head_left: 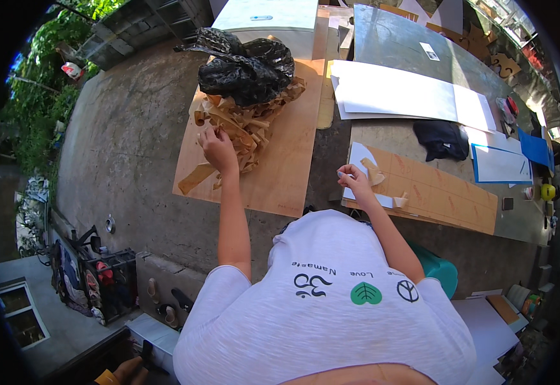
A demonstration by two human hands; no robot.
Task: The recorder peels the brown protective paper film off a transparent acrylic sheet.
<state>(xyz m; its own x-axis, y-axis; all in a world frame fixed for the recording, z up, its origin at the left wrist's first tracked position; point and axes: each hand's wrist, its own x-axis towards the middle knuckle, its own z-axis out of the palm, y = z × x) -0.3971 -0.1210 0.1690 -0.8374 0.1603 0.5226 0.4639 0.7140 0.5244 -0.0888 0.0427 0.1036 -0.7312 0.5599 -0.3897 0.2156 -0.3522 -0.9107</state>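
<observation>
My left hand (pixel 218 149) is over a heap of crumpled brown paper strips (pixel 245 131), its fingers drawn together. Whether a strip is between them is hidden. Black plastic sheeting (pixel 248 70) lies bunched on the far part of the heap. My right hand (pixel 355 181) is closed in a pinch at the left end of a long panel (pixel 434 186) faced with brown paper. The paper is peeled back at that end, baring a white surface (pixel 358 154). Curled paper flaps (pixel 373 172) stand beside my fingers. Anything in the pinch is too small to make out.
The heap rests on a wooden board (pixel 286 167). White sheets (pixel 402 93), a dark cloth (pixel 441 140) and a blue-edged board (pixel 501 163) lie on the right-hand table. A teal chair (pixel 435 268) stands close to my right side. Concrete floor (pixel 126 128) spreads left.
</observation>
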